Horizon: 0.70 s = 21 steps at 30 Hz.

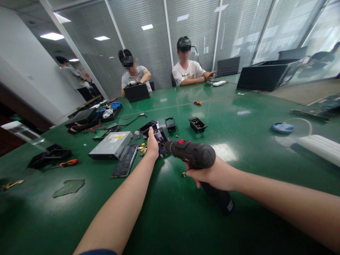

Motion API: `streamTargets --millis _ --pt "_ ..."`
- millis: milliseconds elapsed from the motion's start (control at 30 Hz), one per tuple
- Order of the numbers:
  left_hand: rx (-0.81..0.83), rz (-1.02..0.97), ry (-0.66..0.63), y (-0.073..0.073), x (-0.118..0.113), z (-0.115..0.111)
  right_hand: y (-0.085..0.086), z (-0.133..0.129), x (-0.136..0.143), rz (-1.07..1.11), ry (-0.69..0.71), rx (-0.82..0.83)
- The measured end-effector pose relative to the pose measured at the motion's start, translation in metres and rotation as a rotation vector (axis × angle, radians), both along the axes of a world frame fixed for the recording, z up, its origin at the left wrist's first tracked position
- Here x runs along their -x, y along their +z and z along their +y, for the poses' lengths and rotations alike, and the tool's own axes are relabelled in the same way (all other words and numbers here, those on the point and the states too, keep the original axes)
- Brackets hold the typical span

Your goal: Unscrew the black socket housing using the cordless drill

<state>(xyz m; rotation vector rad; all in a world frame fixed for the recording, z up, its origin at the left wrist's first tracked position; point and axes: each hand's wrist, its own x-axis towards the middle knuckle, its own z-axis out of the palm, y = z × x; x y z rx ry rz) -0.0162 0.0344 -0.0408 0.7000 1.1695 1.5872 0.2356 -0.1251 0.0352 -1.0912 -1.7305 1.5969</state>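
Observation:
My right hand (pixel 205 173) is closed round the grip of a black cordless drill (pixel 193 154), its chuck pointing left. In my left hand (pixel 152 143) is a small black plastic socket housing (pixel 162 137), with the thumb on its near side. The drill's tip meets or nearly meets this housing; the exact contact is too small to tell. Just behind stand a black frame (pixel 170 124) and a black housing with brass parts inside (pixel 198 124). Loose brass pieces (pixel 142 148) lie left of my left hand, and a small brass piece (pixel 183 174) lies below the drill.
On the left are a silver disc drive (pixel 111 144), a dark phone (pixel 124 161) and an orange-handled screwdriver (pixel 69 163). Another screwdriver (pixel 197 103) lies farther back. Two people sit across the green table (pixel 255 141). A large black case (pixel 265 74) stands back right.

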Motion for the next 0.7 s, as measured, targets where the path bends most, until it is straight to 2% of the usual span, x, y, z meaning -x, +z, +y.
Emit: streamTargets --millis 200,433,700 --pt "0.016 -0.001 -0.011 0.0010 -0.0003 -0.0010 -0.0088 0.0012 0.0013 0.026 -0.021 -0.004" --pt "0.019 0.010 -0.025 0.0007 0.0012 -0.0018 -0.0047 0.0001 0.0000 0.039 -0.001 0.015" --pt "0.010 0.002 -0.019 0.0038 -0.0018 -0.0041 -0.0088 0.0017 -0.0007 0.033 0.009 -0.008"
